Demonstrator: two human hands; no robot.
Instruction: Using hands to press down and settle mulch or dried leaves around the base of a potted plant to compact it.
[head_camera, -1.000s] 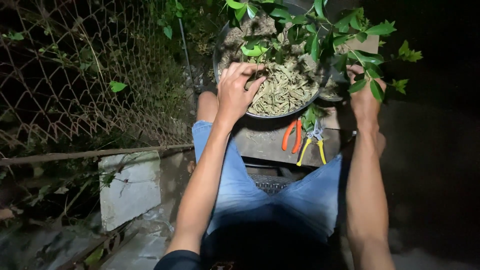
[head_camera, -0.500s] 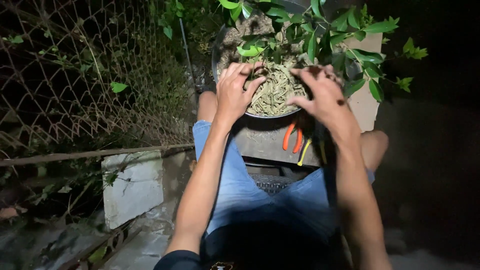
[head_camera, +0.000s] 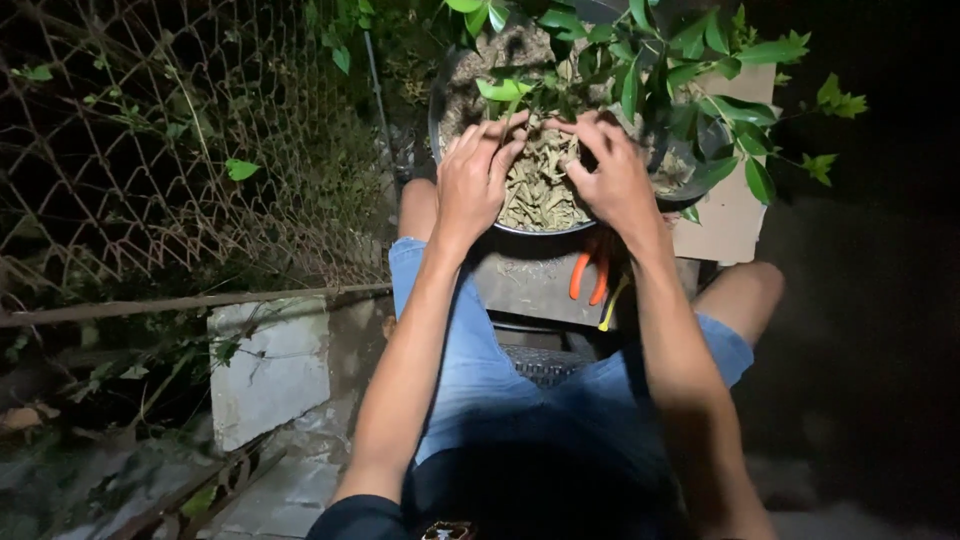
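Both hands in the plant pot (head_camera: 445, 120)
Left hand (head_camera: 475, 180) and right hand (head_camera: 612, 175) rest loosely open on dry leaves (head_camera: 540, 185) (orange-handled pliers (head_camera: 588, 275) below).

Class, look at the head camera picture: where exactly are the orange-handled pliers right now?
The orange-handled pliers lie on the grey slab just below the pot's rim, under the right hand.

Flat sheet of tan cardboard (head_camera: 728, 205), roughly rectangular, standing behind the leaves at right of the pot; no labels, signs or screens visible.
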